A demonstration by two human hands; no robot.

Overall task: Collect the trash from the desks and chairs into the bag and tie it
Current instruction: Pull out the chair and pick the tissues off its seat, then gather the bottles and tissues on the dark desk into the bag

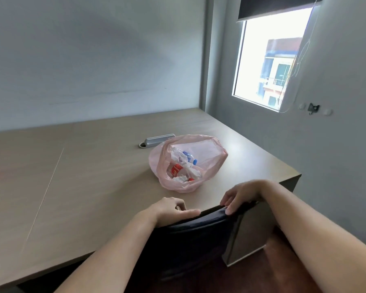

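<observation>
Head view: left hand (173, 209) and right hand (242, 195) curl round the chair (188, 240) back, likely checking its seat; next, tie the open bag (201, 149).

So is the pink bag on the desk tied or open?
Open. The pink bag lies with its mouth gaping, and bottles and crumpled paper show inside.

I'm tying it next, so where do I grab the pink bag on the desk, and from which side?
Pinch the pink bag by its loose rim, at opposite sides of the mouth, from above: it gapes upward, and the trash sits low, leaving slack. The left hand and right hand grip the chair back.
</observation>
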